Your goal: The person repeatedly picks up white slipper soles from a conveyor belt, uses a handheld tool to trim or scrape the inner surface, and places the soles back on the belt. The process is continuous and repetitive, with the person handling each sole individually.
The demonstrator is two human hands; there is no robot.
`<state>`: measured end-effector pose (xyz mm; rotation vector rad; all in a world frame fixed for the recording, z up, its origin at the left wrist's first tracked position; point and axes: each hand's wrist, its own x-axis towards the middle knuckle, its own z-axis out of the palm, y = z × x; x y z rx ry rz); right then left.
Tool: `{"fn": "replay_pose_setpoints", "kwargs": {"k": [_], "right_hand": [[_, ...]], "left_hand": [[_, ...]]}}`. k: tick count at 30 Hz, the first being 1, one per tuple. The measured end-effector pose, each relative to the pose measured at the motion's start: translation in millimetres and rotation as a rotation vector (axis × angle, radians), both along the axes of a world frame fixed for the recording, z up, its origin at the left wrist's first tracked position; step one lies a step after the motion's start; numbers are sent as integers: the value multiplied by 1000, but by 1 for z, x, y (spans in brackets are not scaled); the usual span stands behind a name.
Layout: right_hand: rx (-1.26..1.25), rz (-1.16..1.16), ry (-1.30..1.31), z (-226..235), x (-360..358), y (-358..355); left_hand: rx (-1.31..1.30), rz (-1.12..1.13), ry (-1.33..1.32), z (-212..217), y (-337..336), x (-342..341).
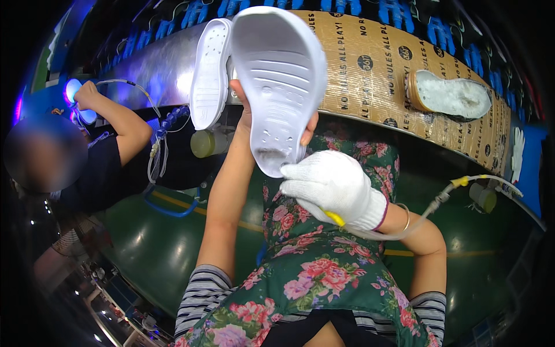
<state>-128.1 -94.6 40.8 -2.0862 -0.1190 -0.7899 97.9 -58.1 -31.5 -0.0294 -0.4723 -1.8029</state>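
Observation:
A white shoe sole (283,81) is held up in front of me, its cupped inside facing up and its narrow end nearer to me. My bare left hand (247,118) grips it from beneath, thumb on the left edge and fingertips at the right; the palm is mostly hidden. A white knit glove covers my right hand (332,188), closed around a clear hose (370,233) with a yellow sleeve. The gloved fingertips meet the sole's near end, where a greyish wet-looking patch shows; they hide the hose's tip. Just left lies another white sole (209,75).
Brown printed cardboard (370,81) covers the curved bench, beside bare metal (165,72). A tan-edged sole with whitish lining (448,95) lies at right, near a hanging white glove (517,153). Blue clamps (396,14) line the back. Another person's hand (87,95) works at left.

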Motion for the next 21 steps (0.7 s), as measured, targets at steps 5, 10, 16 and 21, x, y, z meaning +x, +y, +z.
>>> {"fn": "replay_pose_setpoints", "kwargs": {"k": [5, 10, 16, 21], "right_hand": [[-58, 100, 157, 1, -1, 13], [113, 72, 39, -8, -1, 5], [-143, 134, 230, -5, 3, 4], [-22, -6, 118, -13, 9, -3]], "left_hand": [[122, -46, -164, 7, -5, 4], [350, 66, -466, 2, 2, 11], [453, -72, -734, 16, -9, 17], [353, -70, -1072, 15, -24, 25]]}}
